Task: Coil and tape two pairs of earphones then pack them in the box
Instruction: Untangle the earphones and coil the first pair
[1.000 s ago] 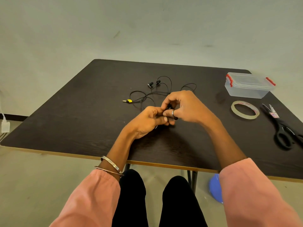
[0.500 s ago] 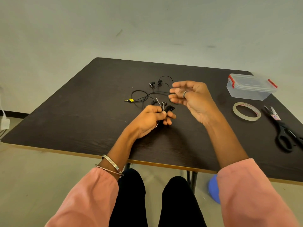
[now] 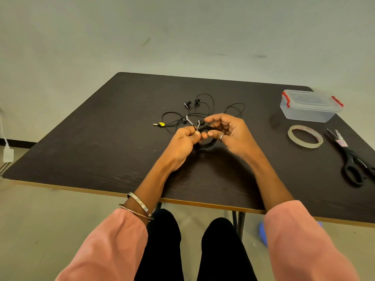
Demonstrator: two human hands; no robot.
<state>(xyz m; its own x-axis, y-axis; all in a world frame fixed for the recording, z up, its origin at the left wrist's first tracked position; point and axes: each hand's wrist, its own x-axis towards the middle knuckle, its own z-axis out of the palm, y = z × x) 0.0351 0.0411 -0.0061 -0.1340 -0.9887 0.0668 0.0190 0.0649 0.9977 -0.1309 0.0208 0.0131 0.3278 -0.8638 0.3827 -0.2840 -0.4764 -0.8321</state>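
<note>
My left hand (image 3: 183, 141) pinches a coiled black pair of earphones (image 3: 207, 143) just above the table's middle, with two earbuds sticking up past its fingers. My right hand (image 3: 231, 131) is beside it, its thumb and a finger touching the coil while the other fingers curl loosely. A second black pair of earphones (image 3: 199, 110) lies loose and tangled on the table just behind my hands, its yellow-tagged plug pointing left. The clear plastic box (image 3: 310, 105) with red clips stands shut at the far right. A roll of clear tape (image 3: 305, 136) lies flat in front of the box.
Black scissors (image 3: 354, 165) lie at the right edge of the dark table (image 3: 101, 142), next to the tape. A white charger (image 3: 8, 155) hangs by the wall at far left. My knees sit under the table's front edge.
My right hand lifted off the coil and opened, then came back down and touches it again. My left hand kept its hold on the coil throughout.
</note>
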